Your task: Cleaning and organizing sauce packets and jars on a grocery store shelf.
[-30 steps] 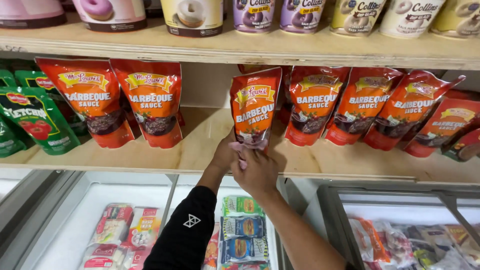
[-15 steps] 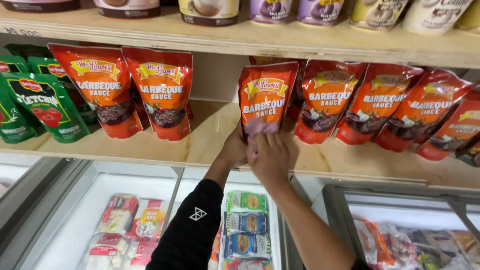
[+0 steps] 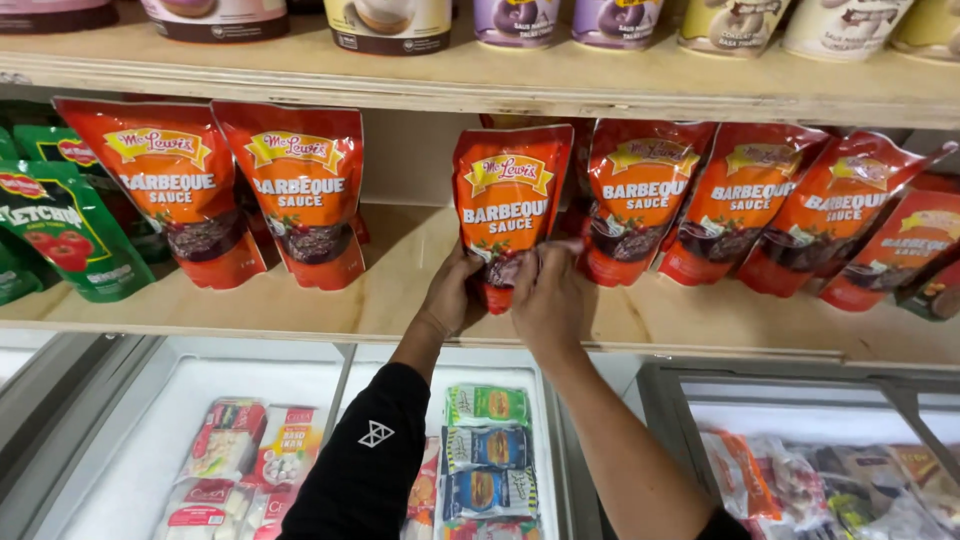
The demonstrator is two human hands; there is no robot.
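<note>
Far to the left of the fingers, green ketchup pouches (image 3: 60,235) lean at the end of the wooden shelf (image 3: 330,305), and nearer in two red sauce pouches (image 3: 240,195) stand side by side, tilted back a little, likely so their fronts face outward. The left hand (image 3: 450,295) has its fingers curled round the lower left edge of a single red sauce pouch (image 3: 508,200), thumb towards the front. The right hand (image 3: 550,295) closes on the lower right corner, fingers wrapped over the bottom so that the base is hidden behind them. Both hands are partly closed on this one pouch, which rises upright above the fingertips. Its foot seems to rest at the shelf board, though the fingers cover the contact. Gripping it low at both corners would keep the floppy pack steady and square. Just right of the right fingers, a row of red pouches (image 3: 760,205) leans one against the next, overlapping. Below the wrists lie chest freezers (image 3: 330,375) with glass lids and packed food inside.
</note>
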